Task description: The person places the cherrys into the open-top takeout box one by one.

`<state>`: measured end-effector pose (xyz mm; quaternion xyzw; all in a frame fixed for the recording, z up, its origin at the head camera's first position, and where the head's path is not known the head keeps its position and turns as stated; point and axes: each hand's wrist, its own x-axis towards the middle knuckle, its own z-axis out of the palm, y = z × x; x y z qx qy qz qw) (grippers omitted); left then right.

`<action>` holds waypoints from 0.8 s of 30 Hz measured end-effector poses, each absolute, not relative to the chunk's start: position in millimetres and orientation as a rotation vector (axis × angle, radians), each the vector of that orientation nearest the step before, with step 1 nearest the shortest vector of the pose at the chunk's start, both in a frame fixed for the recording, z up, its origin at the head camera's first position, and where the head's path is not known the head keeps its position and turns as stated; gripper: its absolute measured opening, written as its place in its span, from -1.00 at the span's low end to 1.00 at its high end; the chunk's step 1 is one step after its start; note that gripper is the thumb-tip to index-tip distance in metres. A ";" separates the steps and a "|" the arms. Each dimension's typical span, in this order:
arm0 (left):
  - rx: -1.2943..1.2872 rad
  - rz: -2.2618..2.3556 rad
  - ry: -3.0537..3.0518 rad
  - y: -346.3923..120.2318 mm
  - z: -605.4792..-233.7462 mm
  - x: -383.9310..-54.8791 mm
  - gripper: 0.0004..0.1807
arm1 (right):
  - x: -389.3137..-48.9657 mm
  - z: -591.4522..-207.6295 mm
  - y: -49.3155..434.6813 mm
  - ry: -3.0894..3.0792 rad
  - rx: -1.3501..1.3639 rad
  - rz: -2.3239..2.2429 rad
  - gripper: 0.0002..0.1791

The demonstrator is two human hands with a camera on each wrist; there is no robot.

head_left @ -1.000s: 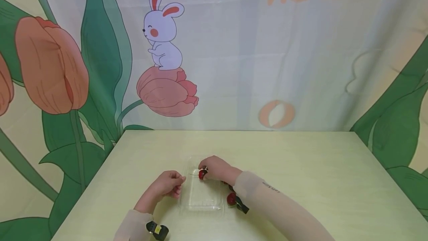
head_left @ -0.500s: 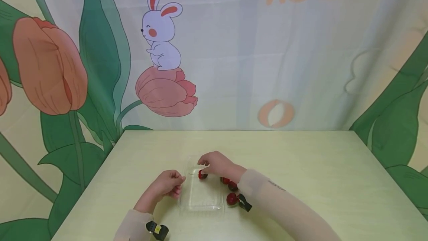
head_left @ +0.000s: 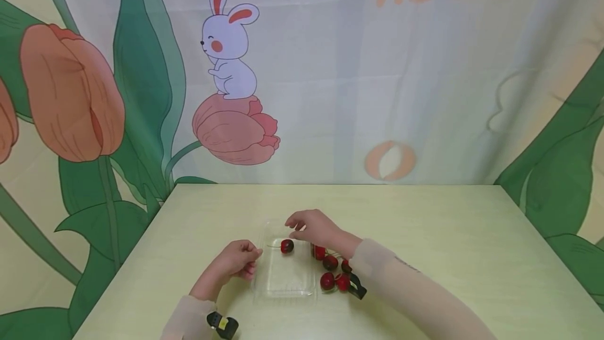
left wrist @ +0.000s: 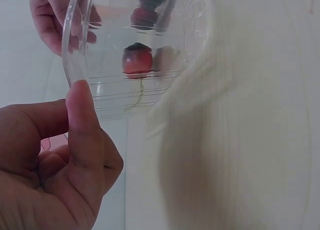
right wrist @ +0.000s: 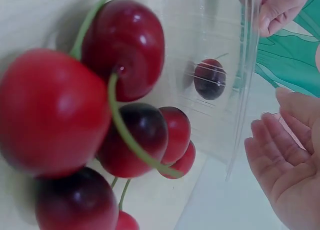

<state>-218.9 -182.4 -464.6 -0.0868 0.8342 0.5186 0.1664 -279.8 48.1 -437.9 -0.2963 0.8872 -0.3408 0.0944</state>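
A clear plastic box stands on the table, with one dark red cherry and its thin green stem lying inside. My left hand pinches the box's left rim between thumb and fingers; the left wrist view shows the thumb at the clear edge. Over the box's far right part is my right hand, holding nothing. Its fingers are loosely spread in the right wrist view, apart from the cherry in the box.
Several loose cherries with green stems lie on the table just right of the box, partly under my right forearm. A black wrist strap shows beside them. Behind the pale table hangs a printed curtain with a rabbit and tulips.
My right hand has let go of the cherry inside the box and moved up and to the right. More loose cherries show beside the box. My left hand has stayed at the rim.
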 end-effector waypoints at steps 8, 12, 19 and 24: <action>-0.234 1.482 2.373 -182.7 -464.4 -218.7 -0.81 | -274.9 -435.2 61.0 2.625 -0.870 -1.084 -0.71; -0.233 1.477 2.379 -182.6 -464.6 -218.6 -0.81 | -270.7 -433.3 69.5 2.619 -0.835 -1.119 -0.73; -0.244 1.467 2.380 -181.7 -463.6 -218.9 -0.81 | -261.6 -431.2 86.3 2.617 -0.818 -1.183 -0.75; -0.247 1.465 2.382 -182.0 -462.8 -218.3 -0.81 | -256.0 -429.1 94.5 2.635 -0.795 -1.193 -0.74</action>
